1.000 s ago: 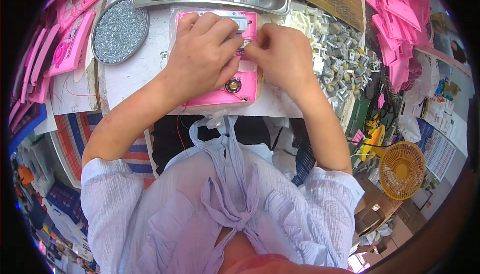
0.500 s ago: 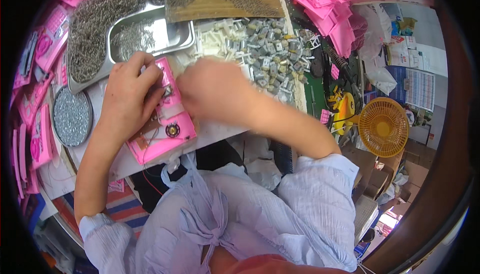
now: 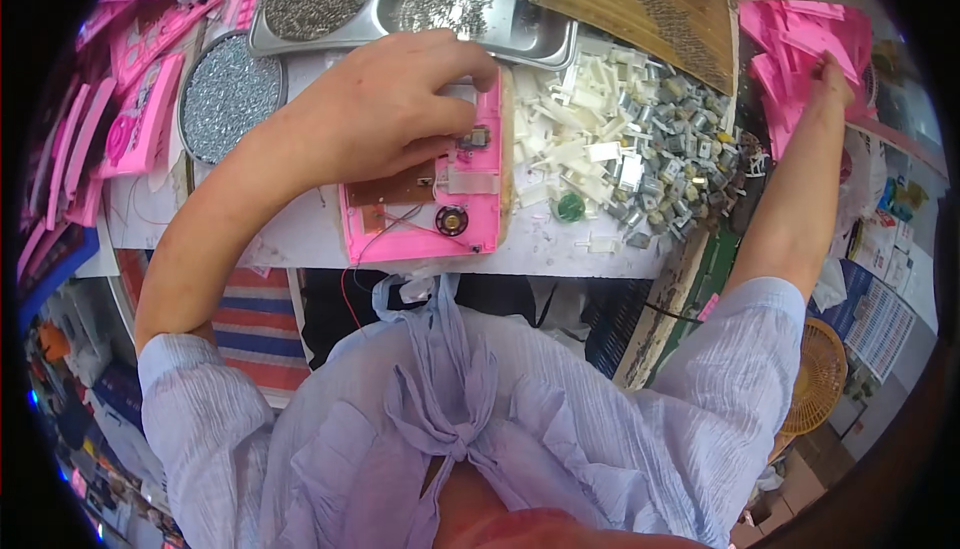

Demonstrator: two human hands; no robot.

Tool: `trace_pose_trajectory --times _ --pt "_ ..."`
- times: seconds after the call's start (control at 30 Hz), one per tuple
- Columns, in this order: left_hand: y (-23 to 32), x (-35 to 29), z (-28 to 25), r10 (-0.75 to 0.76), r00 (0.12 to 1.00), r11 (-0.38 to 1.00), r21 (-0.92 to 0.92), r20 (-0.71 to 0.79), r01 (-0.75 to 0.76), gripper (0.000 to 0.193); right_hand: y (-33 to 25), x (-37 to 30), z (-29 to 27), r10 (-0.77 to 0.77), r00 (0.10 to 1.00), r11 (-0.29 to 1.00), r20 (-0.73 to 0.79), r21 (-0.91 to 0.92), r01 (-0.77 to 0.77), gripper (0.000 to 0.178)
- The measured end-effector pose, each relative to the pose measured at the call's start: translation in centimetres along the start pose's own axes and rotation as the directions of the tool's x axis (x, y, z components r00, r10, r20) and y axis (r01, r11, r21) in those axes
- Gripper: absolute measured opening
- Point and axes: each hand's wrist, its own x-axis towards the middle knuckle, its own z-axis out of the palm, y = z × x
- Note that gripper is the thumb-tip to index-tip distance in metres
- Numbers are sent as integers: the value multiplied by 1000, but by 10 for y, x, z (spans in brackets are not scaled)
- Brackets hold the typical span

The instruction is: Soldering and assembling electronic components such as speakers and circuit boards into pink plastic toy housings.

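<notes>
A pink plastic casing (image 3: 420, 241) lies on the white tabletop before me, with a round speaker (image 3: 451, 220), a brown circuit board (image 3: 390, 187), thin wires and a small metal motor (image 3: 480, 137) in it. My left hand (image 3: 400, 99) lies over its upper part, fingers bent and closed on the casing; it covers the upper left area. Far off to the right, my right hand (image 3: 832, 84) reaches with a stretched arm into a heap of pink plastic panels (image 3: 790, 24). Its fingers are small and partly hidden among the panels, so their grip is unclear.
Metal trays (image 3: 545, 44) of small metal pins stand at the back, beside a round dish (image 3: 232, 99) of tiny silvery parts. White plastic pieces (image 3: 560, 109) and small motors (image 3: 680, 149) lie right of the casing. More pink parts (image 3: 145, 119) crowd the left. A yellow fan (image 3: 815, 379) is at right.
My right hand has left the casing's side and moved far right to the pink panels. My left hand stays on the casing. The whole view has shifted, so the table sits further right.
</notes>
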Motion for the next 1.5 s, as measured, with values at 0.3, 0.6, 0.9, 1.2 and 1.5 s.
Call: trace_pose_trajectory --times 0.3,0.6,0.9,1.2,1.5 --pt "-5 19 9 -97 995 989 -115 11 97 20 -95 -176 -29 -432 897 899 93 128 419 15" --pt "1 38 19 -157 975 984 110 158 141 10 -94 -461 -121 -390 859 908 333 293 299 36" --pt "4 13 -10 -159 979 984 61 -126 167 20 -67 -567 -41 -502 759 784 414 588 198 37" --pt "110 -16 11 -831 554 -212 -948 47 -237 34 -29 -628 39 -441 430 894 788 427 134 47" --pt "97 -57 1 -838 543 157 -925 61 347 42 -26 -602 -13 -70 520 996 851 91 -15 54"
